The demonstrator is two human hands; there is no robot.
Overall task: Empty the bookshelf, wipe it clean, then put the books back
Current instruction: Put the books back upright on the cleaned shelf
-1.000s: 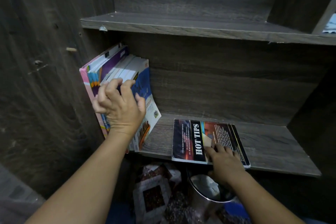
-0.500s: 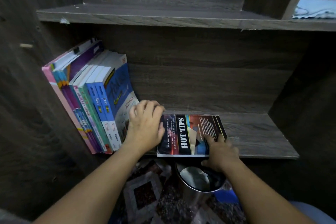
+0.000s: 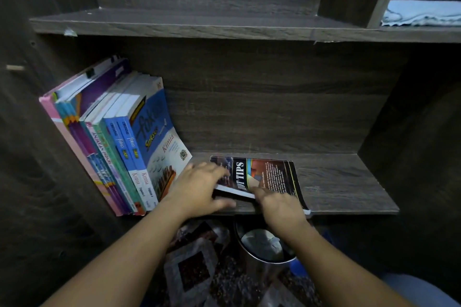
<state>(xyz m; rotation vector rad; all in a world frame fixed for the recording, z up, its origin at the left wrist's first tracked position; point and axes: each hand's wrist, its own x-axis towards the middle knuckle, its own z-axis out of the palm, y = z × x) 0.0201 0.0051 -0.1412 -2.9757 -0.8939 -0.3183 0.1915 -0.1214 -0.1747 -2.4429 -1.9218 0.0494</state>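
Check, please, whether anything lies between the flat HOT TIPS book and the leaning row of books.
Nothing visible does. Only bare shelf separates the book from the row; the left hand grips the book's raised left edge there, and the right hand rests on its front.

Dim light, a metal bin [image 3: 257,272] on seemingly patterned rug [image 3: 192,268].

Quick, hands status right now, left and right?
Left hand: grips the HOT TIPS book by its raised left edge.
Right hand: fingers on the cover; grip cannot be told.
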